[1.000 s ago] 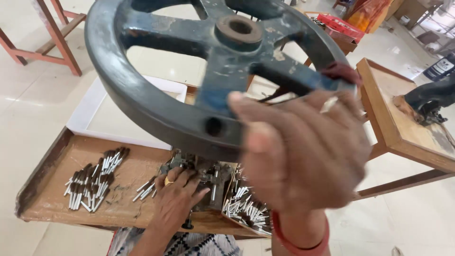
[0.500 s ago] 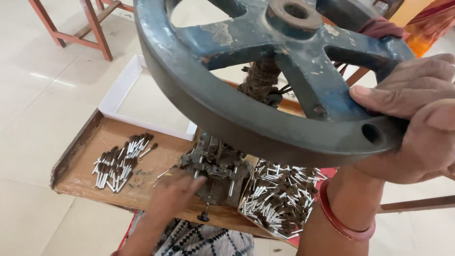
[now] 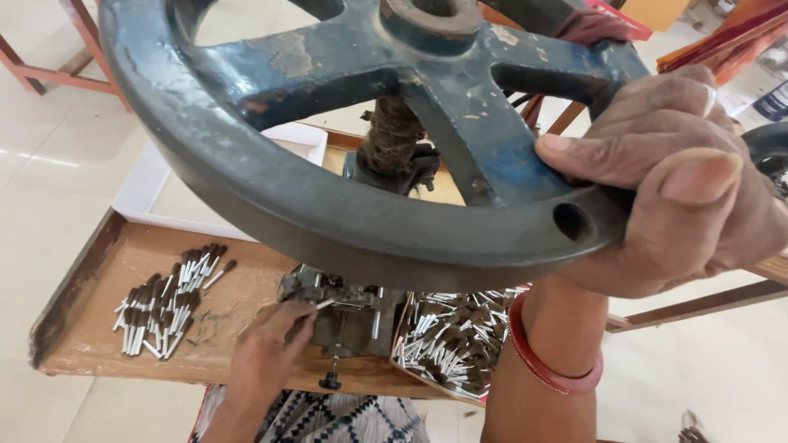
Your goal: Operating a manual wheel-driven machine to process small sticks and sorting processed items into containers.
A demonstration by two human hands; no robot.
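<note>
A big dark blue-grey iron handwheel [image 3: 328,205] fills the upper view, turning on a screw shaft [image 3: 392,135]. My right hand [image 3: 681,180] grips its rim at the right, thumb on top, beside a hole in the rim. Below the wheel sits the small metal press base [image 3: 345,308]. My left hand [image 3: 267,353] reaches to the base and pinches a small silver pin [image 3: 324,303] at its edge.
A pile of small dark-tipped metal pins [image 3: 168,299] lies on the wooden tray [image 3: 74,328] at left. Another heap of pins [image 3: 451,336] fills a box at right of the press. A white tray [image 3: 144,184] stands behind. Wooden table frames stand around on a tiled floor.
My right hand has swung the wheel's rim round to the right and nearer. My left hand stays low at the press base, fingers now at a pin.
</note>
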